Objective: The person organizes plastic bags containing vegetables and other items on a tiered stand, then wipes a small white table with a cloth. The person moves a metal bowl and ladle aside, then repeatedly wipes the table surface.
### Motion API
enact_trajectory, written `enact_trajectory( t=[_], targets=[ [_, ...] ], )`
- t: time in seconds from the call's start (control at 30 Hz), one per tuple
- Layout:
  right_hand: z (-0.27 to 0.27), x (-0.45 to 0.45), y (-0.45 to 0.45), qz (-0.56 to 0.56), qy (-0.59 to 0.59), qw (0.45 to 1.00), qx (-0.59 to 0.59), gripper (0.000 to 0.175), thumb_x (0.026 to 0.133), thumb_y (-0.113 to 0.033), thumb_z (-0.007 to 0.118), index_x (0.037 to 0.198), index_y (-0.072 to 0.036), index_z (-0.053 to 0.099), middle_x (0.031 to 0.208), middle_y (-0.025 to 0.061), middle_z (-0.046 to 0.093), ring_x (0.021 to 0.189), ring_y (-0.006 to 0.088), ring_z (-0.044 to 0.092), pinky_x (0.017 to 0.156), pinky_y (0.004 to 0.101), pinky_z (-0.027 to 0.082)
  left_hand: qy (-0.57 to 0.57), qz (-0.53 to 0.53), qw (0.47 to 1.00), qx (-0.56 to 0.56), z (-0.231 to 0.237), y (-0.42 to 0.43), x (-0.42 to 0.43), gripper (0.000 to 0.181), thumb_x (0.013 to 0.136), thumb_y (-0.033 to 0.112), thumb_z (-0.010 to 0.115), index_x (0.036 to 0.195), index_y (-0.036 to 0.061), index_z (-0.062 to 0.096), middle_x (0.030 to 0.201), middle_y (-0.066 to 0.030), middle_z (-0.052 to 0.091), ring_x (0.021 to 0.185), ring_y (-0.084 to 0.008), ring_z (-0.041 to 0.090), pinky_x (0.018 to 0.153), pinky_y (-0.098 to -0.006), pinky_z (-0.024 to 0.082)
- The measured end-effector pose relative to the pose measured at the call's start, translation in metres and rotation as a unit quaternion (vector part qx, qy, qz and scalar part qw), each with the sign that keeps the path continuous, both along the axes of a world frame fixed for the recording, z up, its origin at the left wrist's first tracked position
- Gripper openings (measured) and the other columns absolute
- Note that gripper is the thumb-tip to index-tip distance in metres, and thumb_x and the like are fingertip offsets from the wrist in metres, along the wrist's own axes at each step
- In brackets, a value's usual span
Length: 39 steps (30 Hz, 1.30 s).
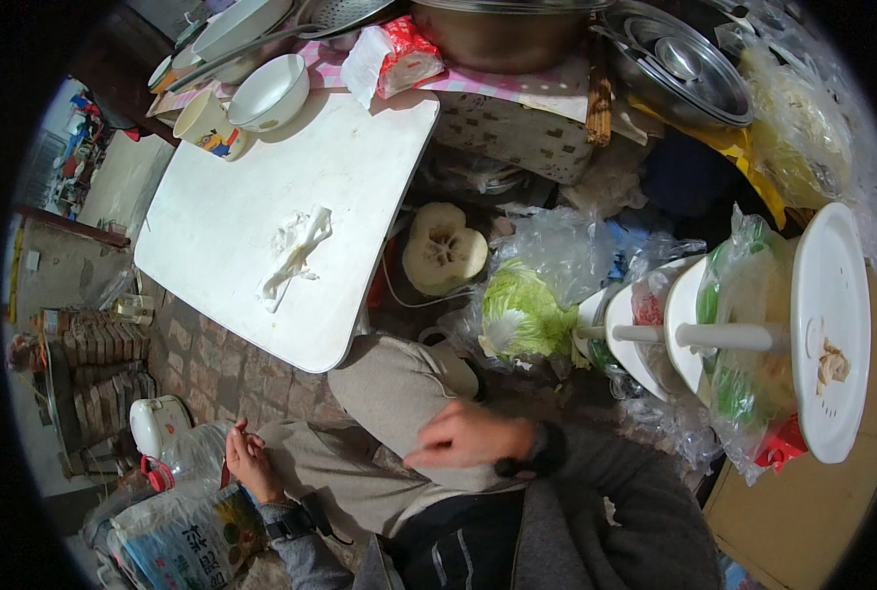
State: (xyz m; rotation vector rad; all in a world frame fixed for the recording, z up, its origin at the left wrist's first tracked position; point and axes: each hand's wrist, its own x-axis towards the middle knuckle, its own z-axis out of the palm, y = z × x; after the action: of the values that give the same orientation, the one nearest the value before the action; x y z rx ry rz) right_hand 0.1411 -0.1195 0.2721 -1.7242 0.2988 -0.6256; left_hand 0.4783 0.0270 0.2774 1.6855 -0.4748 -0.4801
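My left hand (251, 459) is raised beside my leg at the lower left, fingers curled; whether it holds anything is not clear. Over my other thigh is my right hand (468, 436), slightly blurred, with its fingers bent and no object visible in it. In front of my knees stands a white table (246, 221) with a crumpled white tissue (296, 258) on it. At the table's far side are a cup with a cartoon figure (208, 127) and a white bowl (269, 94).
Right of the table are a cut gourd (444, 249), a leafy cabbage (523, 310) and a white tiered rack (831, 332) holding bagged items. Steel basins (685, 63) and a large metal pot (505, 37) stand beyond. A plastic jug (195, 453) and a printed bag (180, 538) lie at left.
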Motion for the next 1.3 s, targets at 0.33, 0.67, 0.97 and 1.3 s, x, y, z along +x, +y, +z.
enact_trajectory(
  t=[0.33,0.67,0.97,1.3],
  targets=[
    [-0.003,0.02,0.013,0.0,0.052,0.997,-0.051,0.039,0.087,-0.03,0.064,0.059,-0.004,0.056,0.053,0.0171,0.049,0.046,0.032,0.051,0.045,0.0392,0.038,0.001,0.004,1.0,-0.02,-0.006,0.004,0.003,0.027,0.098,0.025,0.05,0.102,0.0008,0.062,0.063,0.0026,0.052,0.055,-0.0023,0.042,0.05,-0.018,0.028],
    [0.006,0.023,0.004,0.034,0.045,0.997,0.05,0.037,0.09,-0.018,0.063,0.061,0.001,0.051,0.05,0.0142,0.039,0.042,0.0202,0.031,0.044,0.0351,0.031,0.05,-0.137,0.985,0.091,0.084,-0.052,0.002,0.024,0.094,0.021,0.056,0.105,0.0016,0.064,0.07,0.0,0.06,0.049,-0.0021,0.04,0.044,-0.0187,0.03],
    [0.001,0.031,0.0,0.024,0.042,0.996,0.081,0.038,0.09,-0.017,0.063,0.06,0.001,0.049,0.05,0.0128,0.038,0.043,0.015,0.032,0.044,0.0336,0.031,-0.296,-0.408,0.861,0.071,0.123,-0.205,-0.034,0.031,0.084,0.013,0.067,0.111,-0.0007,0.061,0.098,-0.0142,0.06,0.077,-0.0199,0.061,0.065,-0.03,0.05],
    [-0.006,0.024,-0.006,0.035,0.015,0.987,0.156,0.041,0.092,-0.016,0.062,0.057,0.0,0.049,0.046,0.0075,0.037,0.042,0.0099,0.033,0.042,0.0316,0.029,-0.413,-0.452,0.783,0.109,0.091,-0.267,-0.032,0.02,0.073,0.006,0.066,0.092,0.0019,0.065,0.081,-0.0158,0.059,0.074,-0.0322,0.059,0.07,-0.0375,0.049]
  ],
)
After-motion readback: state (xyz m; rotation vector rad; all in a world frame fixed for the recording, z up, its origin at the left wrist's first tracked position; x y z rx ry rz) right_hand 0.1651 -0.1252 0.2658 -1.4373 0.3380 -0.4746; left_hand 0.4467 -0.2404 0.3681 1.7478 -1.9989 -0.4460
